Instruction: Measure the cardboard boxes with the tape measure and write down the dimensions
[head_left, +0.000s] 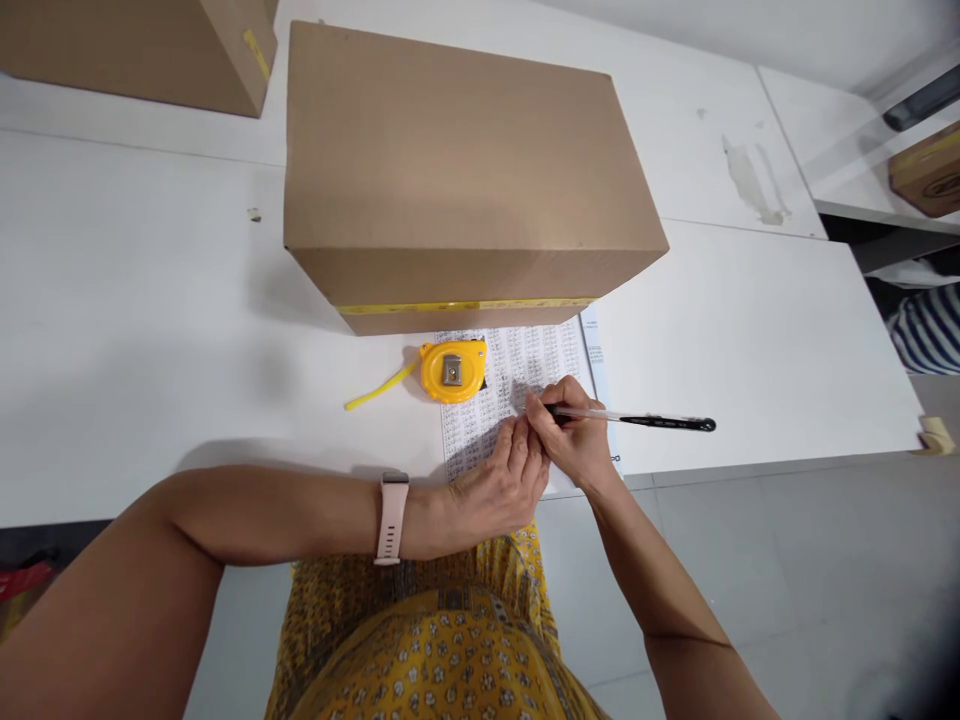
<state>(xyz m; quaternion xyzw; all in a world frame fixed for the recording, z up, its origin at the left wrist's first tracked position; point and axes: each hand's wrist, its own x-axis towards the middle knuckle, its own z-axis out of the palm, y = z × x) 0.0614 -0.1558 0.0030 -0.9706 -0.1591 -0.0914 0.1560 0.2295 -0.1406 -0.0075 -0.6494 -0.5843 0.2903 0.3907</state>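
My right hand (576, 432) is closed around a black-and-clear pen (645, 420), its tip end hidden by the fingers over a sheet of paper (472, 425) covered in rows of handwriting. Flat on the lower part of that sheet lies my left hand (504, 485), fingers stretched out and touching the right hand. Just above, a yellow tape measure (453, 371) rests partly on the paper, its yellow wrist strap (382, 388) trailing left. Behind it stands a large cardboard box (465, 160) with yellow tape along its near side, standing over the paper's top edge.
A second cardboard box (150, 50) stands at the back left of the white table (135, 330). At the far right, a shelf holds a smaller taped box (930, 170), with striped cloth (930, 325) below. The table's front edge runs beside my hands.
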